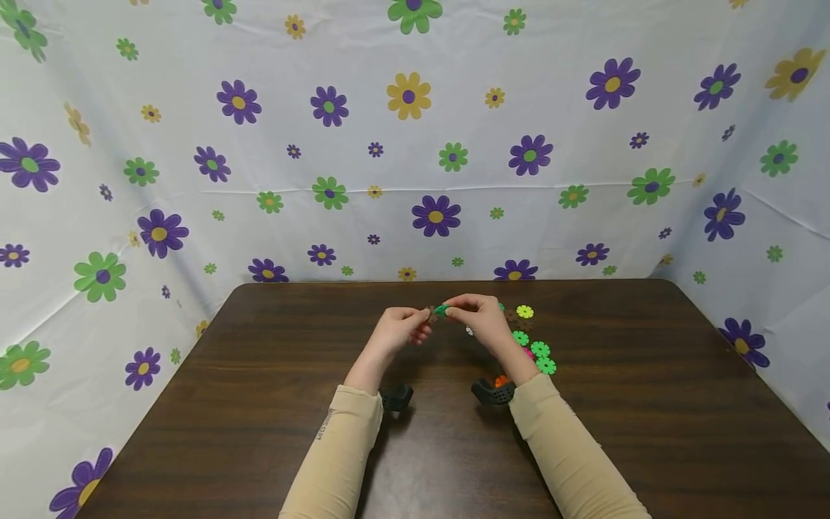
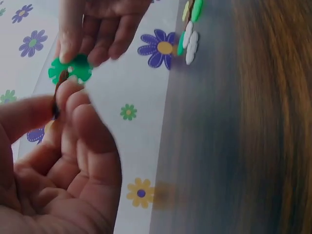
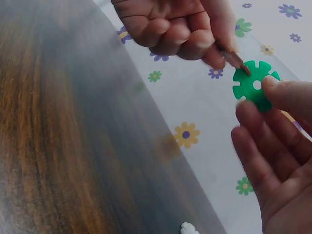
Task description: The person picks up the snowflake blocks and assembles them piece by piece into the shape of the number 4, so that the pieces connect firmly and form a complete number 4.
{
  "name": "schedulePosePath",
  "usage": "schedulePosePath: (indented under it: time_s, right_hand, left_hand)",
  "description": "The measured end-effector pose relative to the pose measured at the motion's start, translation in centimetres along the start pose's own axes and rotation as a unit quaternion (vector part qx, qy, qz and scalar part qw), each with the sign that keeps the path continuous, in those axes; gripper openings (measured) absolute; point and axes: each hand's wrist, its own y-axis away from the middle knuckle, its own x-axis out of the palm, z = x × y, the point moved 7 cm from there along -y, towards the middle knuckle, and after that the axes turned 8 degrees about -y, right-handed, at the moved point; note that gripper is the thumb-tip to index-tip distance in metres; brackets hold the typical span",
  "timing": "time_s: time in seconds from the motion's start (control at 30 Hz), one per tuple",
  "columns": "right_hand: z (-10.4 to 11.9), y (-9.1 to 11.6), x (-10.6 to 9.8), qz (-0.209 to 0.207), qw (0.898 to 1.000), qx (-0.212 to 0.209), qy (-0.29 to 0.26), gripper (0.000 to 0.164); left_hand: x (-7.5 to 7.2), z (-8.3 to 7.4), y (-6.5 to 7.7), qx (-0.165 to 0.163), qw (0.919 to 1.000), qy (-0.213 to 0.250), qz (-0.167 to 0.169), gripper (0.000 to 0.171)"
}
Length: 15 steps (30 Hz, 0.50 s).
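My left hand (image 1: 397, 328) pinches a brown notched disc (image 2: 58, 95) between thumb and index finger, its thin edge turned toward the left wrist camera. A green notched disc (image 3: 248, 87) with a hole in its middle is pinched by my right hand (image 1: 484, 322). Both discs meet above the far part of the table. In the right wrist view the brown disc's edge touches the green disc's rim at a slot; how deep it sits there I cannot tell. The other fingers of each hand are loosely bent.
Loose notched discs lie near my right forearm: bright green ones (image 1: 546, 365), a yellow one (image 1: 524, 311), an orange one (image 1: 501, 380), a pink one (image 1: 528, 353) and white ones (image 2: 191, 46). Behind the brown table (image 1: 259, 375) hangs a flowered curtain (image 1: 363, 166).
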Motion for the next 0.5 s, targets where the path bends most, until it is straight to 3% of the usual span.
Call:
schedulePosePath:
  time_s: [0.23, 0.5]
  right_hand:
    - [0.6, 0.1, -0.2, 0.008, 0.999, -0.007, 0.034, 0.016]
    - [1.1, 0.0, 1.0, 0.077, 0.996, -0.031, 0.031, 0.015]
  left_hand:
    - [-0.3, 0.1, -0.1, 0.006, 0.9997, -0.021, 0.007, 0.036]
    - [0.5, -0.3, 0.2, 0.010, 0.9959, -0.029, 0.085, 0.040]
